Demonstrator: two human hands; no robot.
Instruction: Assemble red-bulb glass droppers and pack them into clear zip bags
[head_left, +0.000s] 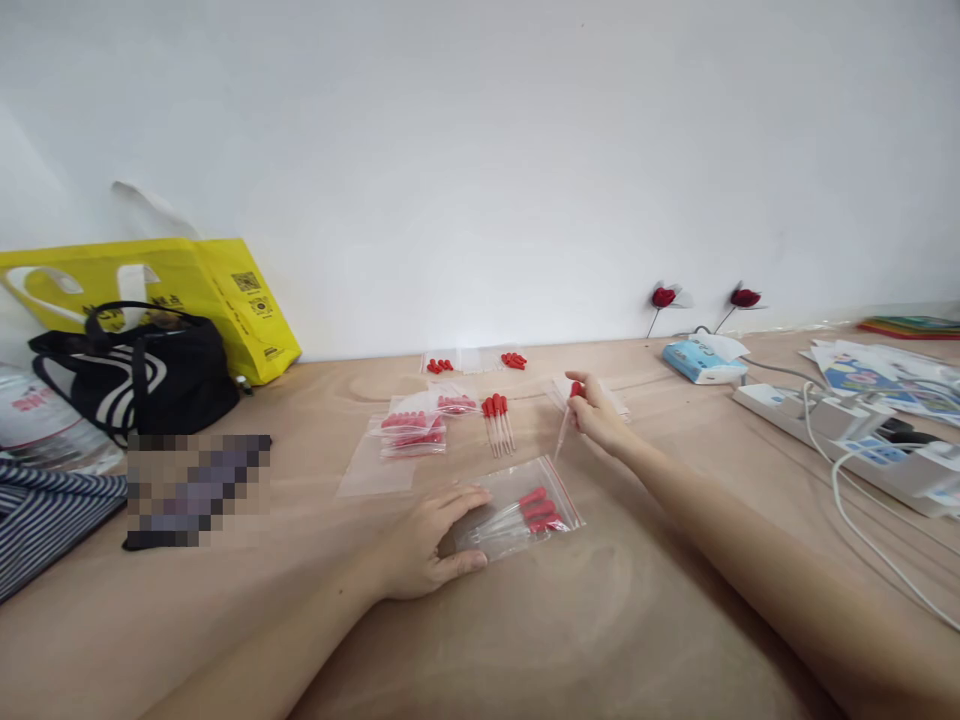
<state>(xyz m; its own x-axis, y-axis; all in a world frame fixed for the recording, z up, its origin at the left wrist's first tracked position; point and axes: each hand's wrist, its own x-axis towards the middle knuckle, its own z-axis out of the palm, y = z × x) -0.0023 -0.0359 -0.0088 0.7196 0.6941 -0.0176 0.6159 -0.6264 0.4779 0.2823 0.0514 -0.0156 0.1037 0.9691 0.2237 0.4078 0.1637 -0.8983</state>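
Note:
My right hand [598, 418] pinches a glass dropper [562, 430] by its red rubber bulb. The dropper's thin tip points down, close to the far edge of a clear zip bag [495, 548]. Inside that bag lie several droppers [538, 508], red bulbs toward the bag's red-striped end. My left hand [427, 540] rests at the bag's other end, thumb and fingers apart and touching the plastic. Behind the bag, a short row of loose droppers [496, 420] lies on the table [585, 640].
Left of the row lie stacked bags of red-bulbed droppers [412, 430]. Red bulbs [514, 360] lie near the wall. On the left are a yellow bag [259, 300] and a black bag [187, 360]. A tissue pack [694, 365] and a power strip [780, 402] with cables are on the right.

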